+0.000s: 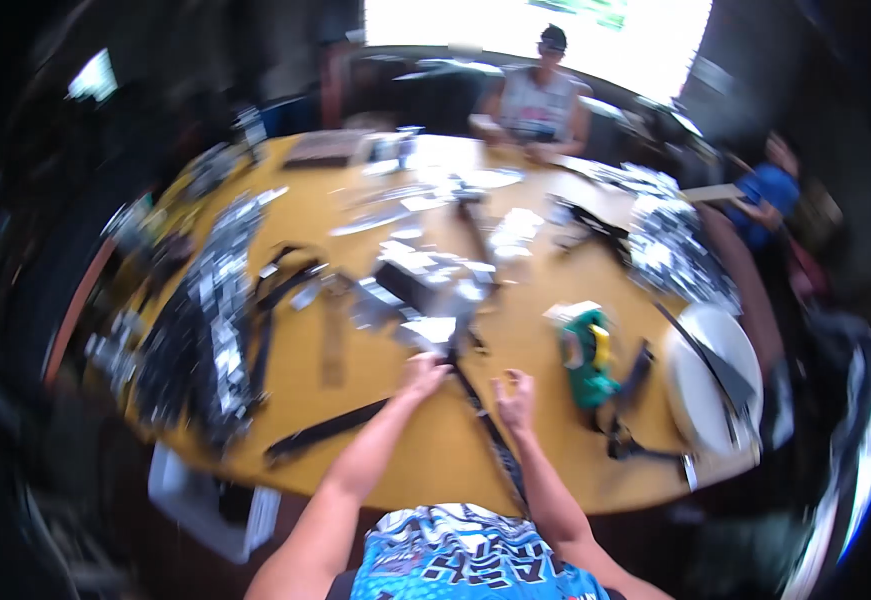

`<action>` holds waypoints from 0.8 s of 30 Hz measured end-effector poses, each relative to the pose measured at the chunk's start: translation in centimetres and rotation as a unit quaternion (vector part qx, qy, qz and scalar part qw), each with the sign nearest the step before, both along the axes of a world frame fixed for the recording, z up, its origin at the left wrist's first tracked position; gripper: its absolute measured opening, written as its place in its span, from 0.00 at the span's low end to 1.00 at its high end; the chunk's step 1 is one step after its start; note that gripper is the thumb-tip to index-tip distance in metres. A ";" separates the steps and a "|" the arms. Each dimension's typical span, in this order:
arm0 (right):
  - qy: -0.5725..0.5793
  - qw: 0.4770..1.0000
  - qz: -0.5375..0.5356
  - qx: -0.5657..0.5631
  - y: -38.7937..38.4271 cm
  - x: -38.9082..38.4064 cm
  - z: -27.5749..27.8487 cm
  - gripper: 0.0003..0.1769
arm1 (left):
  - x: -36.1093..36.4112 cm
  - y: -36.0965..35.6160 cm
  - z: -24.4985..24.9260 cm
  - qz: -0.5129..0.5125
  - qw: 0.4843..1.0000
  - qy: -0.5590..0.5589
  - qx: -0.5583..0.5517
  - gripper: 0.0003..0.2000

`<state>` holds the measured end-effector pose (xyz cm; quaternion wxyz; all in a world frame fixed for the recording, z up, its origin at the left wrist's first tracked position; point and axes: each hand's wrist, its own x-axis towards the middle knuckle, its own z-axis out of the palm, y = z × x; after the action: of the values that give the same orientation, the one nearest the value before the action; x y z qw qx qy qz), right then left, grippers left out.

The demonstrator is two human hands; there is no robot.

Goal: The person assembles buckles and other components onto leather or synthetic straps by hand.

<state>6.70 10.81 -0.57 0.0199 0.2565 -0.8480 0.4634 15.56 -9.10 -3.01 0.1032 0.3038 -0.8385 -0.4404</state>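
My left hand (422,374) is closed at the top end of a long black strap (487,425), which runs down over the table edge toward my body. Just right of the strap is my right hand (515,399), its fingers apart and nothing visible between them. Beyond my left hand lies a blurred heap of shiny silver pieces (430,285) with a dark block in it. A second black strap (330,430) passes behind my left forearm on the table. Motion blur hides the fine detail at my fingertips.
On the yellow table (535,470), a green tool-like object with yellow (587,358) and a white round seat or lid (690,375) stand right. Shiny packets and black strips (210,320) pile up left, silver packets (665,235) far right. People sit opposite (540,100) and at right (767,195).
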 end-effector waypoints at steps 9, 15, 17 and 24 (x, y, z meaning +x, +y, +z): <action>0.082 0.995 -0.047 0.014 2.4 0.6 -0.8 0.15 | 6.3 5.4 6.6 0.159 0.951 0.200 -0.176 0.10; 0.117 0.993 -0.024 -0.015 2.6 0.3 -0.3 0.06 | 16.2 4.8 5.0 0.316 0.911 0.217 -0.149 0.05; 0.083 0.995 -0.001 -0.050 2.4 -0.2 -2.5 0.05 | 20.0 1.4 4.8 0.387 0.882 0.214 -0.162 0.05; -0.101 0.993 0.049 -0.023 3.7 -1.8 -1.2 0.12 | 33.4 -16.9 7.7 0.599 0.736 0.173 -0.263 0.19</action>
<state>4.90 14.48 -1.77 -0.0826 0.2496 -0.8210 0.5067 48.91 -25.97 4.71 0.5646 0.6225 -0.5337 -0.0944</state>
